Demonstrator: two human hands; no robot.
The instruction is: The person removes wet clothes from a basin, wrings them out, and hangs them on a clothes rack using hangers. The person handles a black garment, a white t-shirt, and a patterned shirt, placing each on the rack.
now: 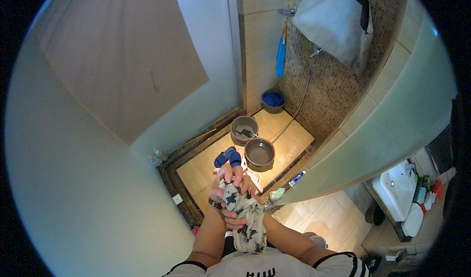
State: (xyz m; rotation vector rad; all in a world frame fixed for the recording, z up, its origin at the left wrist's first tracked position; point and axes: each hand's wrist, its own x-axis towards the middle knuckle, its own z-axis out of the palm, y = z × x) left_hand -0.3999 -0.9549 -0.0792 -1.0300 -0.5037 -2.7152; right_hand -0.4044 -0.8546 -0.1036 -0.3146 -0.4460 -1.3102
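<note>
A wet-looking, bunched white cloth with black patches (252,225) hangs between my hands in front of my chest. Over its upper end curl the fingers of my left hand (231,177), closed on the fabric. My right hand (234,220) grips it lower down, partly hidden by the folds. Beyond the hands, on the shower floor, stand a round basin with liquid in it (259,152) and a grey bucket (241,127) with a dark-handled object inside. Dark blue slippers (225,157) lie beside them, near a pink and white item partly covered by my fingers.
A bucket with blue contents (273,99) stands in the far corner by a shower hose (301,106). Frosted glass panels (73,166) and a dark raised curb (173,188) bound the floor. A toothpaste tube (297,178) lies on the right ledge; a white sink (393,188) is farther right.
</note>
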